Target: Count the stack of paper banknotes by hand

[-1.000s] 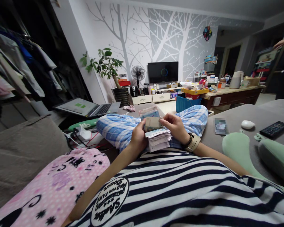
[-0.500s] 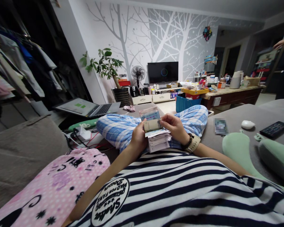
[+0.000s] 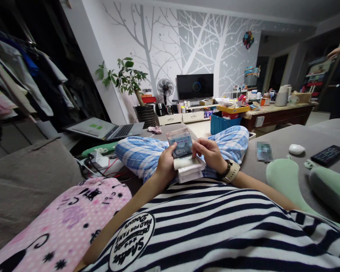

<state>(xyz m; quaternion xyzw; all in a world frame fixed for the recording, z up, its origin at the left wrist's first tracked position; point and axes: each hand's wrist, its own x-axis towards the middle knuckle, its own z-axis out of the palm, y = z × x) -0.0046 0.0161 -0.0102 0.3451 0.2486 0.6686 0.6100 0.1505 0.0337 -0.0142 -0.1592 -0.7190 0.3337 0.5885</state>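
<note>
My left hand (image 3: 166, 163) is closed round a stack of banknotes (image 3: 182, 146), its thumb lying on the face of the top blue note. Pinkish notes show behind the blue one at the upper edge. The lower part of the stack is folded down toward me, and several pale note ends (image 3: 190, 172) fan out there. My right hand (image 3: 209, 153) is curled at the right edge of the stack, with thumb and fingertips closed on the notes. How many notes those fingertips hold is hidden. Under the notes are my crossed legs in blue checked trousers (image 3: 138, 153).
To the left lie an open laptop (image 3: 102, 128), a power strip with cables (image 3: 100, 160) and a pink blanket (image 3: 82, 211). On the sofa at right are a white mouse (image 3: 296, 149), a remote control (image 3: 328, 154) and a green neck pillow (image 3: 286, 177). Another person's arm (image 3: 338, 49) shows far right.
The yellowish note that stood before the blue one has been folded down onto the lower ends. The blue note's face now shows fully. Both hands stay nearly in place.
</note>
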